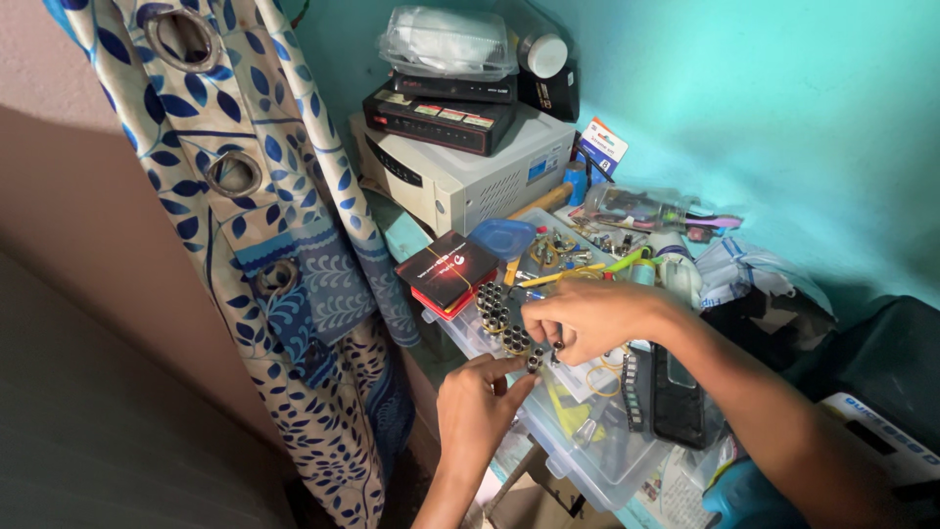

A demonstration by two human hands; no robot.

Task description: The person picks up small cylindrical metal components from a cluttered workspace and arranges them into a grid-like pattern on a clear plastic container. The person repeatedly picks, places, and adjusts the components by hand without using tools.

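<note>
Both hands (477, 404) (578, 318) pinch small metal sockets (534, 361) over clear box (607, 460)

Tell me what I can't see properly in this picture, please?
- Head view: the small metal piece pinched by the left hand is too tiny to identify.
- The right hand hides the part of the clear plastic box beneath it.
- The black case is cut off by the right edge.
</note>
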